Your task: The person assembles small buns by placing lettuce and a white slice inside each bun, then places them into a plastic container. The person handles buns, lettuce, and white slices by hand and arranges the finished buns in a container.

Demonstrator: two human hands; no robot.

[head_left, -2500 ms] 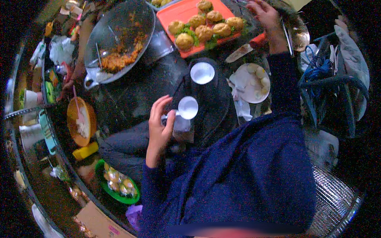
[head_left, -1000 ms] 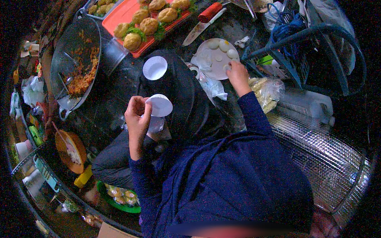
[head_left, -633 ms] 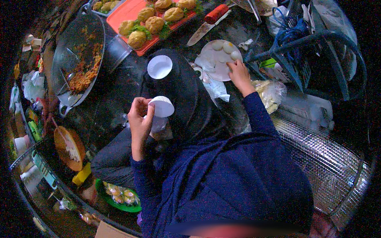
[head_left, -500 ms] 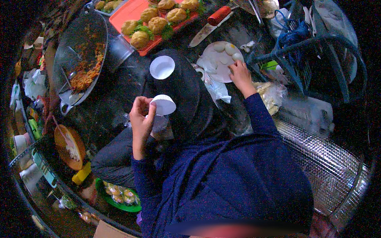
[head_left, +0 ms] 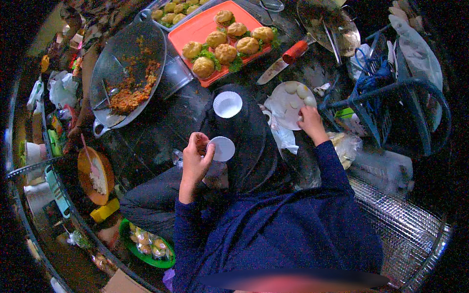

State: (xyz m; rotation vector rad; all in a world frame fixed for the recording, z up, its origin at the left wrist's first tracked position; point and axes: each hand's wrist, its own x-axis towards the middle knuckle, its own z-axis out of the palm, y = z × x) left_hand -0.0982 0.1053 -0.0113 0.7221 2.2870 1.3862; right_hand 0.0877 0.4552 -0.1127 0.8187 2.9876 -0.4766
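Note:
My left hand (head_left: pixel 196 163) pinches a white paper baking cup (head_left: pixel 223 149) by its edge, the cup tipped so that a flat round face shows. Just beyond it, a second white fluted baking cup (head_left: pixel 227 104) rests on the dark cloth over my leg. To the right lies a white plate (head_left: pixel 282 108) with several pieces of boiled egg (head_left: pixel 296 95) and a crumpled plastic bag on its left side. My right hand (head_left: pixel 313 124) is at the plate's right rim with fingers drawn together; whatever is between the fingertips is hidden.
Filled buns with lettuce (head_left: pixel 225 53) stand on an orange tray (head_left: pixel 181 35), beside a clear box of buns. A red-handled knife (head_left: pixel 288 59) lies near the plate. At left is a large pan (head_left: pixel 97 93) of orange-brown filling. A blue-grey plastic basket (head_left: pixel 386 89) stands at right.
The whole view has shifted, so things sit farther right and lower. The baking cup in my left hand has tilted, hiding its fluted side. My right hand stays at the plate's rim.

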